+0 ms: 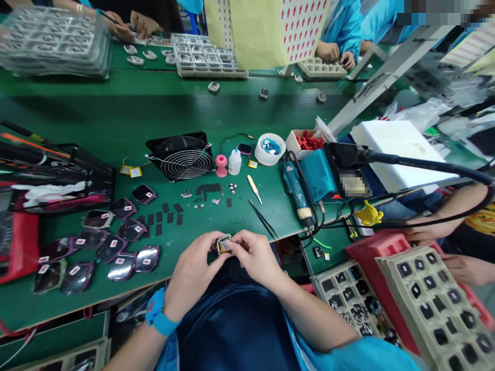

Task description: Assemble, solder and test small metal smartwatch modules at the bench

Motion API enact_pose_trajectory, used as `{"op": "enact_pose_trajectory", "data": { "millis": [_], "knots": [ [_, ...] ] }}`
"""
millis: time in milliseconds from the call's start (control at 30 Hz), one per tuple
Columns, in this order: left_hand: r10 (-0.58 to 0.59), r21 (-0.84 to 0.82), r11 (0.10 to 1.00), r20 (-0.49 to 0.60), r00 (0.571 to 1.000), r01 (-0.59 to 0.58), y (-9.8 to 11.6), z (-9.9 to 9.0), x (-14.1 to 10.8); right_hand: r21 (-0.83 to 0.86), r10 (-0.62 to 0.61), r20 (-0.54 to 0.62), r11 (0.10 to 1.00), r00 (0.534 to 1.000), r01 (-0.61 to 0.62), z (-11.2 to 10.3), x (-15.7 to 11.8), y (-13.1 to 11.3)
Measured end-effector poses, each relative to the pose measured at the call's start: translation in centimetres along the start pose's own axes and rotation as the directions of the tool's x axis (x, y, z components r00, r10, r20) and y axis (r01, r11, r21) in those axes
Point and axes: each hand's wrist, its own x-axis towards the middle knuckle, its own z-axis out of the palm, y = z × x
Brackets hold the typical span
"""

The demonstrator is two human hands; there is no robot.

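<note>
Near the table's front edge, my left hand (197, 268) is closed around a small watch case (221, 240) with a shiny rim. My right hand (255, 257) meets it from the right, thumb and fingers pinched on a flat silver-and-yellow battery (225, 247) at the case's opening. Fingers partly cover both parts. Black tweezers (263, 220) lie to the right of the hands, with a pale-handled tool (254, 188) just beyond. Small black pads (170, 217) and tiny metal parts (186, 194) are spread on the green table ahead.
Several purple-framed watch faces (111, 248) cover the left side. A fan (181, 157), white bottle (234, 162) and round tub (270, 149) stand ahead. An electric screwdriver (296, 190) and teal box (319, 175) are at right, near trays (436, 304). Co-workers' hands (143, 24) are across the line.
</note>
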Motion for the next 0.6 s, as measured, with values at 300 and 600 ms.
{"op": "enact_pose_trajectory", "data": {
  "millis": [300,600],
  "knots": [
    [-0.315,-0.523,0.812,-0.021,0.949,0.258,0.9,0.6,-0.5,0.101,0.02,-0.021,0.995,1.0,-0.017,-0.4,-0.1,0.1],
    [-0.391,-0.643,0.69,0.054,0.919,0.332,2.0,-0.1,-0.4,0.314,-0.017,0.154,0.949,0.988,-0.033,-1.3,-0.7,0.8]
  ]
}}
